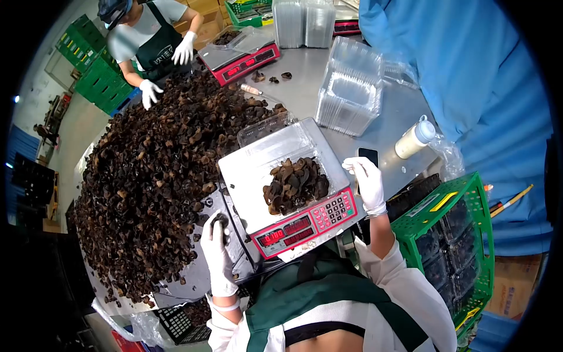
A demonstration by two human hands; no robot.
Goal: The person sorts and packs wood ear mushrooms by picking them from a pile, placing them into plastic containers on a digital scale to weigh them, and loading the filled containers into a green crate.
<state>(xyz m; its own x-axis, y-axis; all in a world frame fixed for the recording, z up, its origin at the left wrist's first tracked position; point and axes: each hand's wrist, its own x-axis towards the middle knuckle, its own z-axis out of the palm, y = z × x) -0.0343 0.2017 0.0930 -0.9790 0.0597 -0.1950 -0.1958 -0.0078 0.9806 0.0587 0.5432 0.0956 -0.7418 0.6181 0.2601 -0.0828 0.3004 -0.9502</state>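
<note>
Your left hand (218,258), in a white glove, pinches a dark piece (220,219) at the near edge of the table (305,76). Your right hand (368,185) is by the right side of the red scale (243,202), fingers bent; I can't tell if they hold anything. The scale sits at the table's near edge, with a clear tray (286,155) of dark curly bits (296,185) on top. A big heap (146,188) of them covers the table's left side. A bottle (410,141) stands near the right edge. Farther off, clear boxes (349,88) are stacked, and another person (157,47) stands at the far left edge.
</note>
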